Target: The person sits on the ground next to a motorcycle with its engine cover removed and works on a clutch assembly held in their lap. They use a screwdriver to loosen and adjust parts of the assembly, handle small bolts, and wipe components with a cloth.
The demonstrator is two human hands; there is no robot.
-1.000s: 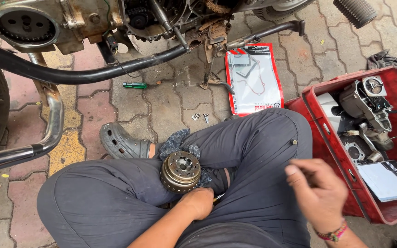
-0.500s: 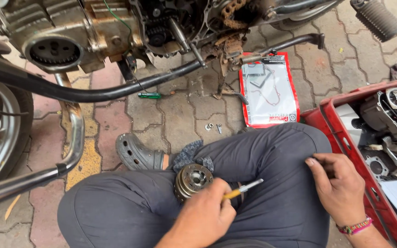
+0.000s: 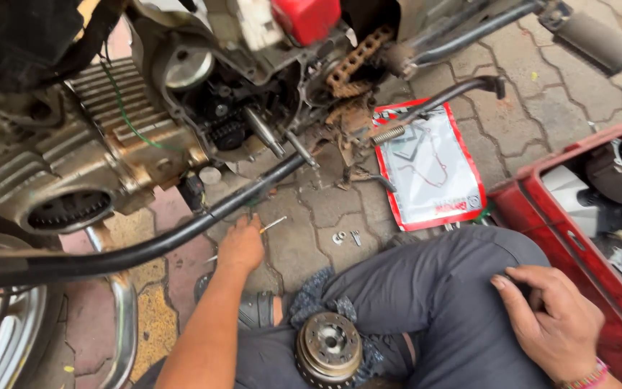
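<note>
Paved ground under a motorcycle engine (image 3: 109, 166) fills the frame; at centre the left hand (image 3: 240, 248) grips a thin screwdriver (image 3: 271, 225), its long axis pointing up-right. The right hand (image 3: 552, 324) rests loosely curled, holding nothing, on the knee at lower right, a round clutch drum (image 3: 328, 349) in the lap between. A flat rectangular red-edged clear packet (image 3: 433, 169) lies upper right of centre, beside a red crate (image 3: 541, 209).

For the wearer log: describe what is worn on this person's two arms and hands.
Both forearms are bare, with no sleeves in view. The left hand wears no glove, ring or band that shows. The right hand is also ungloved, with a pink-and-red beaded wristband around its wrist at the picture's lower edge.
</note>
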